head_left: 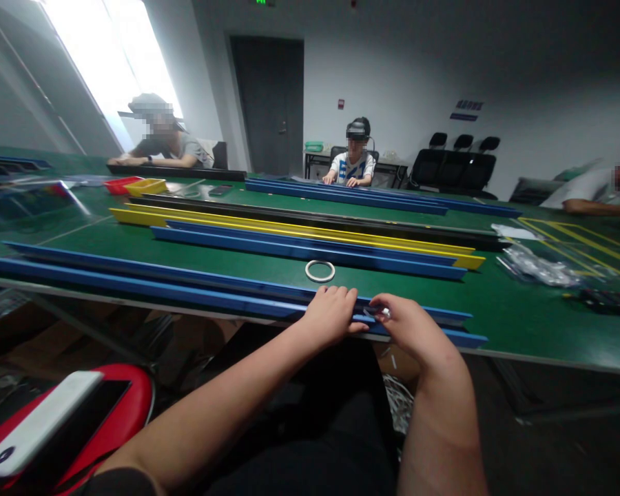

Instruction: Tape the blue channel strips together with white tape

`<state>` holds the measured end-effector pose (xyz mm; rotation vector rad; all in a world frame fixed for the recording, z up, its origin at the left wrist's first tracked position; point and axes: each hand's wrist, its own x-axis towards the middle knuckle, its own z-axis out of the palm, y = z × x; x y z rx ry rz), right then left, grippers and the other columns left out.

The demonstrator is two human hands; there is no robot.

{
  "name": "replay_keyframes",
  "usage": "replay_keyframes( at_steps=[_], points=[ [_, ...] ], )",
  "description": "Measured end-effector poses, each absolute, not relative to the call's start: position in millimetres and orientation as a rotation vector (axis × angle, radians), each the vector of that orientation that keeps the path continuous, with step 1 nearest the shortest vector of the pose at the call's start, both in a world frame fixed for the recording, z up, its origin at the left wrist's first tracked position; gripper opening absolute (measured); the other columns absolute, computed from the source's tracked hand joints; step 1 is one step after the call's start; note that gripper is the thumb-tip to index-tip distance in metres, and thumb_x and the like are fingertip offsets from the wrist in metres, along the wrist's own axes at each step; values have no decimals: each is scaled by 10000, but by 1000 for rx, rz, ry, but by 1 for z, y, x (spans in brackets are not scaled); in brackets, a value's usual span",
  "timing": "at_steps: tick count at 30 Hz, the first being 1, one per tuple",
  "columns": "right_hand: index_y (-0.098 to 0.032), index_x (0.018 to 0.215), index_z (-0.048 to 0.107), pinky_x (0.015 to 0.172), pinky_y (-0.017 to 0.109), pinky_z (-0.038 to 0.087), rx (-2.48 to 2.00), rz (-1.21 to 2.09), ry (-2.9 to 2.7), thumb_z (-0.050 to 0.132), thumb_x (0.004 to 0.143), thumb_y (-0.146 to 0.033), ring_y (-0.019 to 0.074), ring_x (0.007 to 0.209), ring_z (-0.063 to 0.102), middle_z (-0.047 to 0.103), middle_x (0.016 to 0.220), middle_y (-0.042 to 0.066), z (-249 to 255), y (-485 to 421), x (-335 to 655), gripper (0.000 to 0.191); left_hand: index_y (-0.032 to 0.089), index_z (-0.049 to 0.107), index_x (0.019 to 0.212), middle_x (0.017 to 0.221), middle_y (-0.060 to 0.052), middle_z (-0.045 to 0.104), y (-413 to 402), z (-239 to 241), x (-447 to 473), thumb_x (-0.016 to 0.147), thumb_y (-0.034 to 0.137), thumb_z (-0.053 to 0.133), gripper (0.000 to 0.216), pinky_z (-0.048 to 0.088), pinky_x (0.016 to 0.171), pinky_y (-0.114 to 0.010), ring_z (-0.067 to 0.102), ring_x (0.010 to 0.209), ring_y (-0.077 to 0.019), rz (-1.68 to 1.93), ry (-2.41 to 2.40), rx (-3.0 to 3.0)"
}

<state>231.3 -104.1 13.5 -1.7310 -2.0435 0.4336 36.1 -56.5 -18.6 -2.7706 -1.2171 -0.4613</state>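
Observation:
My left hand [331, 313] rests on the nearest long blue rail [149, 286] at the table's front edge, its fingers curled over the rail. Just to its right, my right hand [408, 324] pinches a small shiny piece [385, 312] against the same rail; what the piece is I cannot make out. A white tape ring [319, 271] lies flat on the green table [521, 310] a little beyond my hands.
More long blue, yellow and black rails [300, 231] lie across the table. Red and yellow bins [137, 184] stand at the far left, clear plastic bags [540, 267] at the right. Three other people sit around the table. A red stool holding two phones [52, 420] stands at my lower left.

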Motion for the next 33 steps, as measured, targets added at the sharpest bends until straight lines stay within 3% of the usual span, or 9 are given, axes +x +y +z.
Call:
replay_keyframes(
  at_steps=[3,7,12,18,27,33],
  points=[
    [-248,1055,696,797,307,473,-1753,312,-2003,538,864,-211,208,914,667,735,990,57,20,-103,235,251,186,565,1094,1039,-121,657,-53,-20,34,747,759,589,670,431,865,-407,623,999,-305,-459,-1223,-2771],
    [-231,999,708,787,306,461,-1796,204,-1934,531,890,-257,209,914,665,734,1005,65,23,-103,241,209,185,566,1124,1017,-118,668,-52,-19,29,743,762,587,691,432,869,-389,633,999,-296,-500,-1190,-2783],
    [-235,894,732,752,311,465,-1869,334,-1947,587,884,-341,215,831,674,736,858,62,20,-105,240,180,187,567,1136,1020,-113,677,-52,-18,27,745,763,578,696,438,872,-385,636,1008,-291,-533,-1159,-2798],
    [-229,851,742,706,299,430,-1904,354,-1982,567,889,-306,211,777,661,730,812,67,16,-105,245,195,188,572,1125,1021,-111,677,-50,-16,26,742,763,582,691,444,868,-383,634,1014,-294,-515,-1151,-2814],
    [-218,702,543,599,267,322,-1873,170,-1802,409,968,-464,157,628,522,607,660,17,35,-116,259,386,198,580,1112,1008,-99,678,-48,-15,22,750,749,596,659,454,856,-381,639,995,-286,-507,-1145,-2827],
    [-207,858,643,538,252,331,-1668,386,-1551,411,946,-595,139,563,526,657,713,21,49,-126,246,461,223,588,1180,1112,-95,685,-35,-17,-26,727,725,651,679,462,890,-370,635,1046,-282,-473,-1230,-2775]
  ],
)
